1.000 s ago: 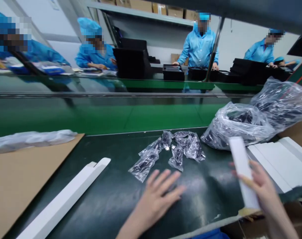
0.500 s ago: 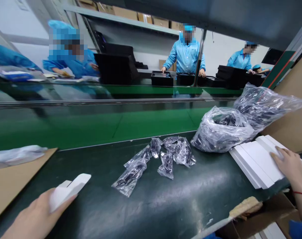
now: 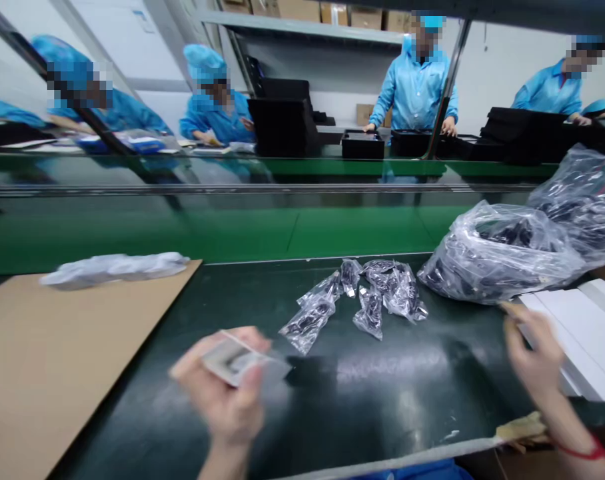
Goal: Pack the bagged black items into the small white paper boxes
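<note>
My left hand hovers over the dark work surface, fingers closed round a white folded carton seen end-on and blurred by motion. My right hand is at the right, beside a stack of flat white cartons; it is smeared and I cannot tell what its fingers hold. Several small clear bags with dark parts lie between the hands, farther back.
A large clear bag of dark parts sits at the right. A brown cardboard sheet with crumpled plastic lies left. A green conveyor runs behind; people in blue coats work at black trays beyond.
My left hand lifted the long white carton from the left and brought it toward the middle, turning it end-on. My right hand came off the white stack and moved left.
</note>
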Tool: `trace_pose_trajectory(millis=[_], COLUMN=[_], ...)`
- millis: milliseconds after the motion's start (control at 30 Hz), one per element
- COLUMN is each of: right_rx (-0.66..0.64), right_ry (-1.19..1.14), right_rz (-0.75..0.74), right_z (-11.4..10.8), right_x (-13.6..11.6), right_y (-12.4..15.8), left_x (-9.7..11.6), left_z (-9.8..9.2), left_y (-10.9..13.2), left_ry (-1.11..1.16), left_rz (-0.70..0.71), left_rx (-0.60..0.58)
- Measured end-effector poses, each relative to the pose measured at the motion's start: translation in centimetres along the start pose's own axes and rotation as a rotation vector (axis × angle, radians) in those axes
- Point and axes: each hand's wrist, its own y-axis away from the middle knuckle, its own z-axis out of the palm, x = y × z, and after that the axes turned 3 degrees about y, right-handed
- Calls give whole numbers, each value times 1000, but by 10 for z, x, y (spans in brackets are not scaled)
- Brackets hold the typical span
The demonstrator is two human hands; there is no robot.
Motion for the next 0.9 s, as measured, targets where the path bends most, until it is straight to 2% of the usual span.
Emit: trace_pose_trajectory(millis=[100, 200, 267, 333, 400, 500, 600, 667, 700, 733, 833, 900], right_rx=[-267, -448, -535, -604, -661, -744, -801, -783, -730, -647, -246, -98], right_ry=[-221, -267, -238, -209, -211, -302, -476, -593, -680, -775, -1067, -1082], right_rz=[-225, -243, -164, -65, 19, 101, 162, 216, 270, 337, 595, 616], right_z=[40, 68, 81, 91, 97, 99, 87, 65, 50, 33, -21, -48], right_x=[-104, -169, -191, -203, -209, -207, -197, -191, -189, -187, -188, -192], right_y=[25, 27, 20, 11, 4, -3, -12, -21, -26, -30, -32, -24], left_x=[22, 35, 38, 38, 37, 37, 40, 42, 43, 44, 47, 49], left_z=[54, 90, 102, 106, 106, 105, 105, 105, 105, 105, 106, 108], left_y=[30, 55, 66, 71, 73, 73, 73, 72, 72, 71, 69, 69], left_ry=[224, 284, 265, 232, 222, 244, 227, 196, 178, 158, 70, 1], left_rz=[64, 30, 35, 79, 90, 24, -11, -5, -2, 6, 72, 148], left_rx=[-77, -43, -71, -130, -163, -142, -136, -136, -134, -136, -167, -208])
